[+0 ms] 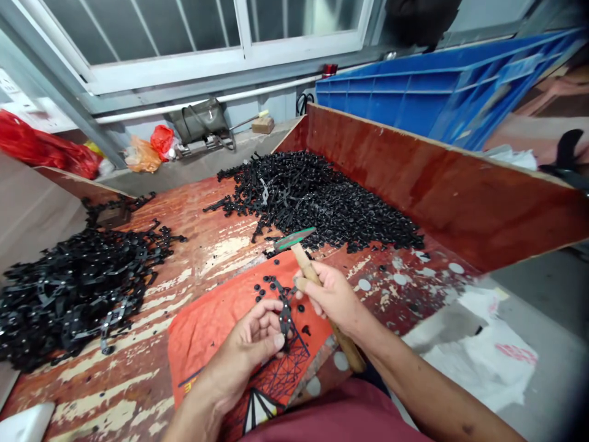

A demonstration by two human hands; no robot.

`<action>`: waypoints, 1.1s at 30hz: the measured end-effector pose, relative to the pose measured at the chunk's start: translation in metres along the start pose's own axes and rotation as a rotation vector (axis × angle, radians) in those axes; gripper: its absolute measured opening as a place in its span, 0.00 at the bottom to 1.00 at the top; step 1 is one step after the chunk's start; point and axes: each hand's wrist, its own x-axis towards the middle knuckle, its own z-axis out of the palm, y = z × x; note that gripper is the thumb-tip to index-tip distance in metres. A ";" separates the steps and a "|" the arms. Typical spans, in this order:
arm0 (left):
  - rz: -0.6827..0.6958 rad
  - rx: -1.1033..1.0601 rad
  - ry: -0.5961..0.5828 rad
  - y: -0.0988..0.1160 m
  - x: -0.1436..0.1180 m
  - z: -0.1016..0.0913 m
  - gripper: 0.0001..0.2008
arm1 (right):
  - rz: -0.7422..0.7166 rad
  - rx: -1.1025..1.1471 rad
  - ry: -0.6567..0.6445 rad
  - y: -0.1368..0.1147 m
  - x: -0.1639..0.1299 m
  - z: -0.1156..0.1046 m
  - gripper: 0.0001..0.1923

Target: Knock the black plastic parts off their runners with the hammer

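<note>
My right hand [334, 298] is closed round the wooden handle of a hammer [347, 348], whose narrow green-edged head points away from me. My thumb and forefinger come together near the black part, but whether they also pinch something small is unclear. In my left hand [243, 350] a black jointed linkage part [285, 319] is gripped between thumb and fingers, above an orange printed cloth or bag [207, 331]. Several small black round caps [264, 285] lie scattered on the orange sheet just beyond both hands.
A large heap of black parts [313, 196] lies at the back against a reddish board wall [414, 172]. Another heap of black linkages [78, 288] is at the left. Beyond the board stands a blue crate [391, 98]; a white plastic bag [478, 356] lies at the right.
</note>
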 end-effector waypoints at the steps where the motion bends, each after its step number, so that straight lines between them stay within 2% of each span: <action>1: 0.005 0.001 0.007 -0.001 -0.001 -0.001 0.21 | 0.007 0.008 0.003 0.000 -0.001 0.000 0.10; 4: 0.057 -0.045 0.073 -0.005 -0.001 -0.002 0.20 | 0.028 -0.004 -0.042 0.000 -0.008 0.001 0.09; 8: 0.097 -0.167 0.133 -0.006 0.001 -0.002 0.25 | 0.048 -0.027 -0.073 0.003 -0.017 0.006 0.07; 13: 0.057 -0.153 0.226 0.001 -0.001 -0.001 0.16 | 0.068 -0.014 -0.036 0.004 -0.021 0.004 0.08; 17: 0.043 -0.096 0.330 0.008 -0.001 0.001 0.19 | 0.132 -0.078 -0.148 0.008 -0.028 0.008 0.04; 22: 0.029 -0.044 0.319 0.014 -0.001 -0.002 0.18 | 0.153 -0.078 -0.269 0.013 -0.042 0.019 0.03; 25: 0.063 0.213 0.313 0.023 -0.005 -0.013 0.16 | 0.155 -0.061 -0.222 0.013 -0.044 0.013 0.08; 30: 0.257 1.134 0.276 0.043 -0.009 -0.038 0.18 | 0.088 -0.087 -0.069 0.016 -0.042 -0.016 0.13; 32: 0.305 1.359 0.249 0.047 -0.006 -0.045 0.18 | 0.092 -0.137 -0.032 0.021 -0.042 -0.026 0.12; 33: 0.309 1.402 0.233 0.047 -0.003 -0.047 0.18 | 0.098 -0.156 -0.020 0.024 -0.043 -0.030 0.12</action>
